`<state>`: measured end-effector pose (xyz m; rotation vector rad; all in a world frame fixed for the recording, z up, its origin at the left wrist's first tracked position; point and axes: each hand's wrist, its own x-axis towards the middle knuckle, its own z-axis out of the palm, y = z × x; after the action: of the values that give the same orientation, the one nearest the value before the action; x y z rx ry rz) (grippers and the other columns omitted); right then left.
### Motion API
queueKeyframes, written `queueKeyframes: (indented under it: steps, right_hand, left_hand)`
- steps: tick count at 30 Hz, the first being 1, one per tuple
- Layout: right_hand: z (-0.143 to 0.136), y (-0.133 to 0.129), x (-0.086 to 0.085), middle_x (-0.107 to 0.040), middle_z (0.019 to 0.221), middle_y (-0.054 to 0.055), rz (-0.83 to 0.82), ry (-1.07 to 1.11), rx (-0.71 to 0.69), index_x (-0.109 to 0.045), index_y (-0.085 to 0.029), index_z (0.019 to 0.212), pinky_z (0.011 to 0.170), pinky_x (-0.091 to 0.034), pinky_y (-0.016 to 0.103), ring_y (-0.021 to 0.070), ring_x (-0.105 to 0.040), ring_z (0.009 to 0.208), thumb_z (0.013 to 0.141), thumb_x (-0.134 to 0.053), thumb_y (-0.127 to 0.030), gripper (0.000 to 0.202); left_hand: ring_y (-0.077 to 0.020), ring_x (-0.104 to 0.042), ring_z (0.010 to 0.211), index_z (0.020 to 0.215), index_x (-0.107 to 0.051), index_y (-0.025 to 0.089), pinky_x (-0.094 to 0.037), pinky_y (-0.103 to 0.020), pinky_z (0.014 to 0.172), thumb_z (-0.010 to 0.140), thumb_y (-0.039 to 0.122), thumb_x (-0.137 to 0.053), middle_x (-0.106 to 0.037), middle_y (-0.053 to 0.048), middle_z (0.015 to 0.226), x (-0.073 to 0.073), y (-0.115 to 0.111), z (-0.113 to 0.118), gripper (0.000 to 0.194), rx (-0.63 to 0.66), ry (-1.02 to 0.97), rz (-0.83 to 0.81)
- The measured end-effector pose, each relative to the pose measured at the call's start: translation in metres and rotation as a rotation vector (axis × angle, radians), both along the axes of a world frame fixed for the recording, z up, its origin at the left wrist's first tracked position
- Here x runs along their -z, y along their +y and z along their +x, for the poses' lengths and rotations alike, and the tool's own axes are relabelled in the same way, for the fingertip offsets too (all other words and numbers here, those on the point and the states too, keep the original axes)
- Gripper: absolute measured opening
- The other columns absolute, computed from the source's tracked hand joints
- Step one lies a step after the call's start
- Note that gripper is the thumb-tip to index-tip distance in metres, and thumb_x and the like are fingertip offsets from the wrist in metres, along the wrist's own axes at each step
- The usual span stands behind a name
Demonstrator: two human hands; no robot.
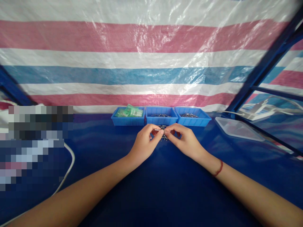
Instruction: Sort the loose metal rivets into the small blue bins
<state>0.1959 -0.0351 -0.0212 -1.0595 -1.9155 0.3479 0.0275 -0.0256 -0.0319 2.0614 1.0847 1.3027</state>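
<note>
In the head view my left hand (146, 141) and my right hand (184, 138) meet fingertip to fingertip above the table. Both are closed in a pinch around a small slim metal piece (157, 129), mostly covered by the fingers. Its exact kind is too small to tell. Just behind and below the fingertips lies a loose pile of thin metal fasteners (163, 137), like screws or nails, partly hidden by my hands. Beyond it, the middle blue bin (162, 120) and the right blue bin (195, 121) hold similar metal pieces. Green packets (132, 111) fill the left blue bin (127, 121).
The table (151, 195) is dark blue, backed by a striped plastic sheet (142, 75). A clear plastic lid (239, 128) lies at right, near a white power strip (258, 108) and the blue frame (258, 63). A white cable (72, 157) runs along the left, beside a blurred-out area.
</note>
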Motion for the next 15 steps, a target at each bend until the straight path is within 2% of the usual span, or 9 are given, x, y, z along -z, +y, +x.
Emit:
queueKeyframes:
  steps: [4,7,10,13,15]
  right_hand:
    - [-0.004,-0.003,-0.001,-0.068,0.08,0.003,-0.061,-0.03,-0.093,-0.066,-0.019,0.077,0.071,-0.045,0.028,0.0153,-0.059,0.075,0.084,-0.054,-0.024,0.014]
    - [-0.003,0.001,-0.001,-0.067,0.079,0.003,-0.169,0.087,-0.081,-0.065,-0.018,0.077,0.07,-0.045,0.028,0.015,-0.059,0.073,0.084,-0.052,-0.029,0.019]
    - [0.009,0.014,-0.001,-0.064,0.074,0.002,-0.241,0.313,0.102,-0.064,-0.016,0.077,0.061,-0.043,0.025,0.0127,-0.055,0.064,0.08,-0.055,-0.034,0.021]
    - [0.032,0.03,-0.005,-0.055,0.062,-0.001,-0.274,0.551,0.324,-0.062,-0.016,0.073,0.047,-0.035,0.022,0.009,-0.045,0.051,0.075,-0.058,-0.033,0.018]
    - [0.047,0.039,-0.01,-0.048,0.052,-0.003,-0.301,0.649,0.424,-0.059,-0.016,0.067,0.041,-0.03,0.021,0.0077,-0.039,0.045,0.073,-0.06,-0.031,0.017]
  left_hand:
    - [-0.0134,-0.059,0.075,0.083,-0.056,0.018,-0.045,-0.025,0.068,0.085,0.028,-0.054,-0.063,-0.001,0.082,0.0,0.001,0.0,0.01,-0.007,0.022,0.02]
    - [-0.0151,-0.059,0.08,0.091,-0.056,0.018,-0.046,-0.029,0.075,0.085,0.029,-0.055,-0.063,-0.002,0.086,0.002,0.001,0.001,0.012,-0.024,0.081,0.054]
    - [-0.0191,-0.057,0.091,0.102,-0.056,0.019,-0.043,-0.036,0.085,0.085,0.025,-0.054,-0.064,-0.003,0.091,0.004,0.001,0.001,0.018,-0.102,0.205,0.112]
    - [-0.0215,-0.054,0.097,0.102,-0.059,0.021,-0.042,-0.039,0.087,0.086,0.019,-0.05,-0.064,-0.003,0.097,0.005,0.001,0.0,0.019,-0.14,0.371,0.125]
    - [-0.0222,-0.052,0.1,0.101,-0.062,0.023,-0.042,-0.038,0.086,0.086,0.017,-0.048,-0.063,-0.003,0.101,0.006,0.0,0.0,0.021,-0.136,0.465,0.119]
